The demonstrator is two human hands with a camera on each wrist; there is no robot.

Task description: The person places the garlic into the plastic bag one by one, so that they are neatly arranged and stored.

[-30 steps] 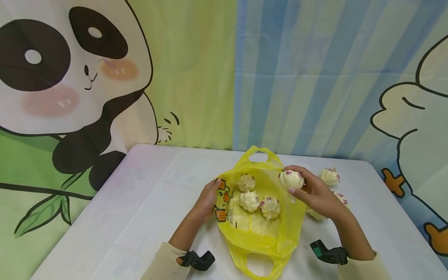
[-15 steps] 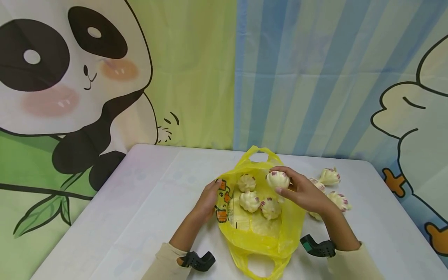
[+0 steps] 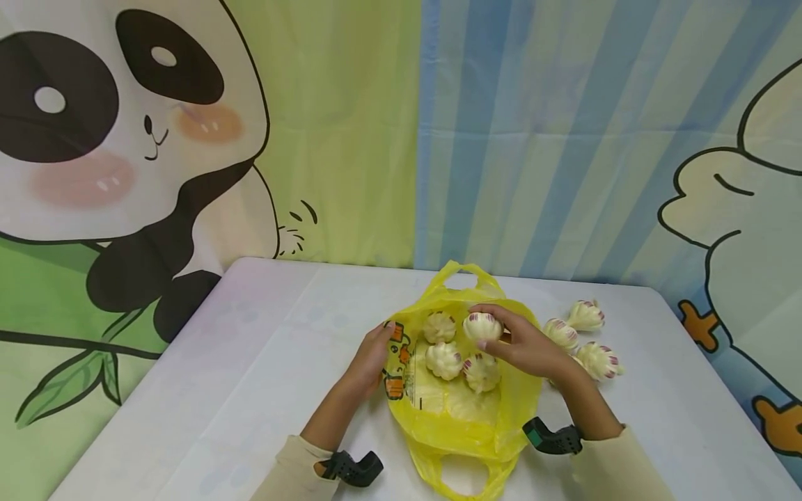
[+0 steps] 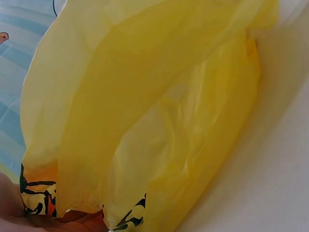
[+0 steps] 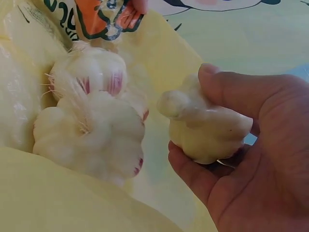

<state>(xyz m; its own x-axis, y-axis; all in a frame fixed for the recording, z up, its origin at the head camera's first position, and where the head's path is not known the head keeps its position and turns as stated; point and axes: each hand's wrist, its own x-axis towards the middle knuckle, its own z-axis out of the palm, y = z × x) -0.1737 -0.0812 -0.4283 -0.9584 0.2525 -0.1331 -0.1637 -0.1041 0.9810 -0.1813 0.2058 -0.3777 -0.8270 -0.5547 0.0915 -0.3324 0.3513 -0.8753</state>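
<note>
A yellow plastic bag [image 3: 464, 435] lies on the table with its mouth spread wide, a printed cartoon on its left side. My left hand [image 3: 368, 358] pinches the bag's left rim, thumb on the inside; the left wrist view is mostly filled by the bag [image 4: 193, 121]. Between thumb and fingers my right hand [image 3: 526, 344] grips a garlic bulb [image 3: 482, 326] over the bag's opening. That bulb [image 5: 205, 128] shows its pale stem end in the right wrist view, beside bulbs in the bag. Inside lie a garlic bulb [image 3: 439, 327], another bulb [image 3: 444, 360] and a purple-streaked one [image 3: 481, 373].
Right of the bag sit more garlic bulbs: one at the back [image 3: 585, 316], one nearer the bag [image 3: 560, 334] and one in front [image 3: 599, 360], with another partly hidden by the right arm. A white table [image 3: 250, 390] meets a cartoon-printed curtain [image 3: 338, 139] behind.
My right hand has moved left with its garlic bulb, from the bag's right rim to over its opening. The left hand has kept its place on the rim.
</note>
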